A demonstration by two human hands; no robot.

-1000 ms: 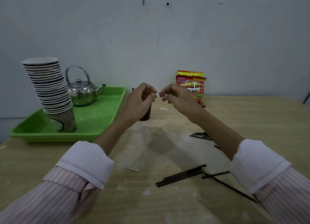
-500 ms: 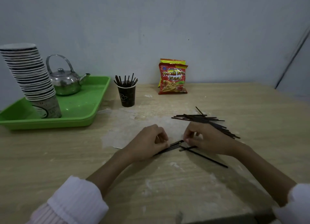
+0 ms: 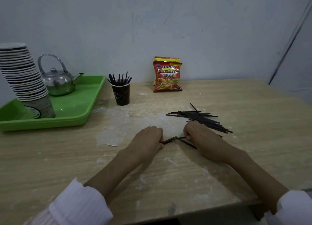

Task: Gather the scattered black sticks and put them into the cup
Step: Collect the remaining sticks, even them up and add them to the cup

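A dark paper cup [image 3: 121, 95] stands near the tray's right edge with several black sticks [image 3: 120, 78] upright in it. A loose pile of black sticks [image 3: 197, 116] lies on the table to the right. My left hand [image 3: 148, 140] rests on the table, fingers closed on the end of a small bundle of sticks [image 3: 170, 140]. My right hand [image 3: 197, 137] lies just right of it, fingers pinching a stick at the bundle's other end. Another thin stick [image 3: 187, 143] runs under my right hand.
A green tray [image 3: 81, 110] at the left holds a tilted stack of paper cups [image 3: 23, 78] and a metal kettle [image 3: 57, 81]. A red snack bag [image 3: 167, 76] leans against the wall. The table's near edge [image 3: 194, 213] runs by my right sleeve.
Both hands came down from the cup to the sticks on the table. Since half a second ago they have closed on the small bundle, and the view moved slightly.
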